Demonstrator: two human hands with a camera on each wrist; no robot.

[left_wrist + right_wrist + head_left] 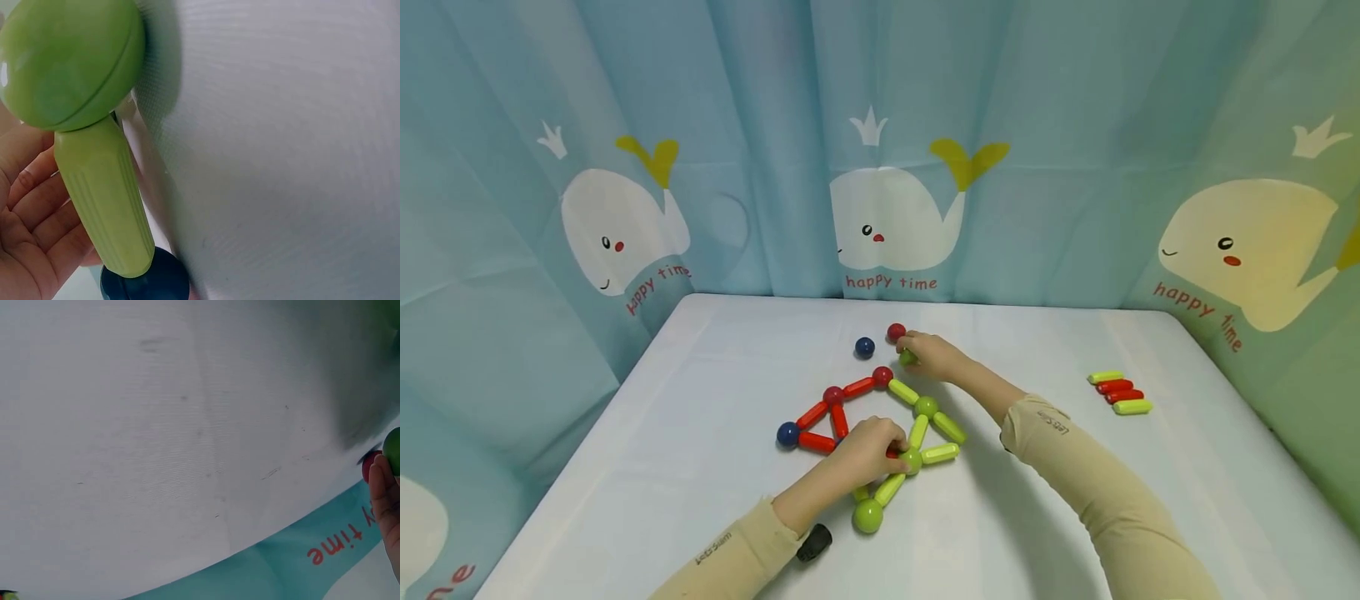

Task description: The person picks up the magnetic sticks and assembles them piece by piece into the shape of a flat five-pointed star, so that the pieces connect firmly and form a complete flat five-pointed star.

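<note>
A flat frame of coloured balls and rods lies on the white table. My left hand [871,450] reaches over it, thumb and fingers at a green ball [912,462] where several rods meet, and covers part of the red side. In the left wrist view a larger green ball [69,62], a light green rod [106,200] and a dark blue ball [147,278] stand in front of the fingers. Behind the frame, my right hand [934,357] grips another green ball [908,357]. Just beyond its fingertips sits a red ball [896,332].
A loose blue ball [865,347] lies behind the frame. At the right, green and red rods [1124,396] lie in a row. A black object [814,542] is beside the left sleeve. A whale-print curtain [760,150] hangs along the table's far edge.
</note>
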